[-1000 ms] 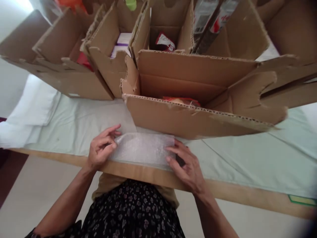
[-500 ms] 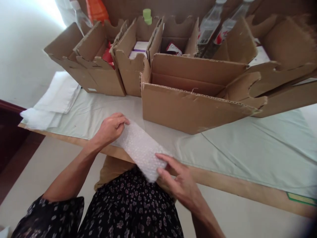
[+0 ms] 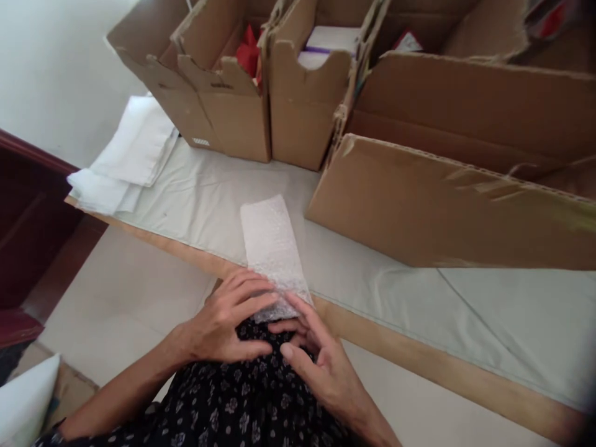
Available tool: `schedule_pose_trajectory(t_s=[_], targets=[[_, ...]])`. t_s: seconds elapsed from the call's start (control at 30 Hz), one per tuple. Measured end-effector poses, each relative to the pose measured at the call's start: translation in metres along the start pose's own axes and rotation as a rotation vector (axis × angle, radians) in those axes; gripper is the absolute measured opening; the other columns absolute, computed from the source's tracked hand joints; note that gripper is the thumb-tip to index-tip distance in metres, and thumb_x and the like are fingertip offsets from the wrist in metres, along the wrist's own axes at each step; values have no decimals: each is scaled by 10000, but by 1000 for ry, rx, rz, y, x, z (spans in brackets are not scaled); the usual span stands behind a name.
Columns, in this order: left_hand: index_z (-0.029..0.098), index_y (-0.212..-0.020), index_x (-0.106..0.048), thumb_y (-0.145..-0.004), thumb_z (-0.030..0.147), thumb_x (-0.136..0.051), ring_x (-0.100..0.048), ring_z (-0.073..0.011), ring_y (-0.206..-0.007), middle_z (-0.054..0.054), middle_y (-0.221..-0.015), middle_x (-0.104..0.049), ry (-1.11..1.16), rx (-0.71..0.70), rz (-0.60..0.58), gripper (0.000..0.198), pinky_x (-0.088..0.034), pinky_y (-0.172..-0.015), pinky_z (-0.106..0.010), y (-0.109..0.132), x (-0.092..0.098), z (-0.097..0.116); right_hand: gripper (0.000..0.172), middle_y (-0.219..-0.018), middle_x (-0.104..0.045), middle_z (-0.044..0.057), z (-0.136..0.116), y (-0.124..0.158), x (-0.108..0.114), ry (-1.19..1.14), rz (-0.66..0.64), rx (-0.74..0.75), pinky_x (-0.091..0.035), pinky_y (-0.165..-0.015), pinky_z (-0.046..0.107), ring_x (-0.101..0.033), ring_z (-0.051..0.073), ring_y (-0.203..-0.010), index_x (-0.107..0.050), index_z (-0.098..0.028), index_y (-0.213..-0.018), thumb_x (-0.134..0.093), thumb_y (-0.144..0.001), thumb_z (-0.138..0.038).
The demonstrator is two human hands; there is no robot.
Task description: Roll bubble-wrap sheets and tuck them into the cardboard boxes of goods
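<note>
Bubble-wrap piece [image 3: 270,233] lies near the middle of the frame in the head view, its far end flat on the pale cloth [image 3: 205,186] over the desk [image 3: 419,359] and its near end reaching past the wooden edge, above the dark floral clothing [image 3: 233,406]. Half a second ago it slanted between the two hands, one at each end; now its long side points away from the person, and the left hand [image 3: 235,313] has come down to the near end beside the right hand [image 3: 316,354]. That suggests the handling is now centred on this near end, with the far end left free.

The left hand is loosely spread, fingers laid across the wrap and thumb held apart. The right hand is half curled, its index finger touching the wrap near the right edge; whether its other fingers pinch the edge, I cannot tell.

No brand can be read. At upper left, a cardboard box [image 3: 228,121] carries a small patterned white label [image 3: 201,142] and a dark printed mark [image 3: 221,85], both too blurred to make out. White packs with a purple edge [image 3: 333,38] at upper centre show no legible lettering.
</note>
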State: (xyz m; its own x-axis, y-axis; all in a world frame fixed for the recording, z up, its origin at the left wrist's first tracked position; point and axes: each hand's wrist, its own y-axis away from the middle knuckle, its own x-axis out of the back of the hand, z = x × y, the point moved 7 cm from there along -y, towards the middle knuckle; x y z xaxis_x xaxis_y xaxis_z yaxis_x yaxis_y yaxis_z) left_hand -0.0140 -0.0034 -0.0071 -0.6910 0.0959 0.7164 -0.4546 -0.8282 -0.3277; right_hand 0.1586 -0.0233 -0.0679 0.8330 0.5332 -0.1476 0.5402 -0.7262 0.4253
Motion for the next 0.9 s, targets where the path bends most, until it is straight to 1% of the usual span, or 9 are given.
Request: schedule_pose_trajectory(t_s=[0.13, 0.23, 0.33, 0.4, 0.47, 0.53, 0.67, 0.77, 0.9], targets=[[191, -1146, -696, -920, 50, -597, -723, -205, -957, -75, -982, -776, -48, 169, 241, 285, -589, -889, -369, -1, 2, -17, 634, -1228, -724, 87, -18, -4, 6, 140, 80, 136, -580, -719, 279, -679, 146, -839, -406, -322, -1600, -617, -1003, -341], [188, -1070, -716, -935, 85, -603, -705, -173, -819, -40, -883, -755, -35, 299, 307, 203, -584, -757, -307, -7, 5, -30, 631, -1362, -680, 71, -40, -2, 18, 280, 245, 388, -619, -861, 305, -725, 157, -1027, -347, -384, -1611, -565, -1039, -230], [178, -1129, -715, -945, 124, -601, -704, -184, -856, -58, -927, -747, -47, 394, 340, 223, -595, -762, -311, -7, 6, -37, 585, -1365, -687, 75, -63, -2, 24, 604, 389, 671, -587, -1021, 387, -691, 200, -1199, -459, -323, -1544, -580, -1006, -126], [185, -1179, -698, -950, 126, -583, -704, -209, -943, -77, -1001, -746, -86, 397, 360, 262, -603, -838, -352, -7, 4, -37, 483, -1390, -683, 94, -69, -14, 20, 895, 367, 767, -553, -1061, 445, -618, 255, -1336, -560, -254, -1449, -585, -990, -105], [197, -1250, -665, -956, 123, -578, -693, -223, -991, -83, -1049, -740, -140, 378, 377, 315, -598, -893, -386, -6, 1, -36, 383, -1405, -679, 108, -69, -32, 16, 1120, 309, 770, -551, -1018, 461, -580, 289, -1381, -618, -209, -1372, -546, -1006, -121], [206, -1350, -607, -959, 116, -589, -679, -226, -1002, -88, -1079, -731, -190, 361, 406, 401, -592, -910, -401, -5, 0, -35, 330, -1368, -698, 114, -68, -49, 16, 1256, 284, 732, -547, -960, 448, -602, 292, -1335, -657, -198, -1319, -515, -1025, -148], [185, -1462, -512, -928, 170, -687, -630, -283, -1167, -146, -1222, -685, -238, 262, 434, 562, -555, -1021, -481, -1, 8, -27, 248, -1243, -739, 105, -77, -60, 14, 1326, 311, 763, -498, -901, 414, -631, 274, -1201, -712, -198, -1189, -545, -1016, -137], [187, -1346, -596, -900, 187, -736, -596, -326, -1266, -154, -1259, -696, -246, 153, 331, 467, -503, -1086, -536, -2, 9, -18, 217, -1105, -765, 69, -88, -53, 14, 1256, 302, 801, -457, -888, 392, -639, 247, -1108, -713, -193, -1110, -547, -1010, -95], [199, -1173, -671, -942, 115, -658, -683, -238, -999, -64, -969, -763, -122, 214, 296, 247, -545, -927, -433, -4, 10, -22, 184, -955, -762, 32, -92, -48, 17, 1087, 241, 723, -464, -864, 369, -653, 191, -920, -696, -203, -1142, -536, -1059, -163]])
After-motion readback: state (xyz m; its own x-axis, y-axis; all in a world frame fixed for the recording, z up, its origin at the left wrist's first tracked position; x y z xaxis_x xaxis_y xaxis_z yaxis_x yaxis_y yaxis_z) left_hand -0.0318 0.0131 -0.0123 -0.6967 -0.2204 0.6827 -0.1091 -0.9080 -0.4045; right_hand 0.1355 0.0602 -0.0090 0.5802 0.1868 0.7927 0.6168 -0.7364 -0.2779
